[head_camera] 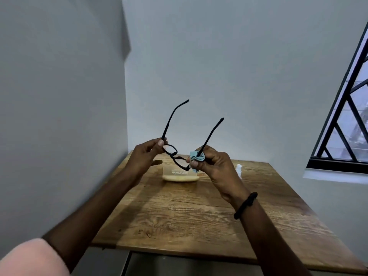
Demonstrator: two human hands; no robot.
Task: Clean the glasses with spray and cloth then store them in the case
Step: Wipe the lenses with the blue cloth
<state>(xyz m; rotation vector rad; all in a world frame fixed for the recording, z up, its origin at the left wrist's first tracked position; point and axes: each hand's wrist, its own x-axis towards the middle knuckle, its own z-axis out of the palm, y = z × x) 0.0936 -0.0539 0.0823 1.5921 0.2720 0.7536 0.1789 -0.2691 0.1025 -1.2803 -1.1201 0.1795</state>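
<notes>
Black-framed glasses are held up above the wooden table, temples unfolded and pointing up and away. My left hand pinches the frame's left corner at the hinge. My right hand holds a light blue cloth bunched around the right lens and hinge. Behind and below the glasses, an open yellowish glasses case lies on the table. A white spray bottle stands at the table's back right, partly hidden by my right hand.
The table stands in a corner, with a grey wall close on the left and another behind. A barred window is at the right. A black band circles my right wrist.
</notes>
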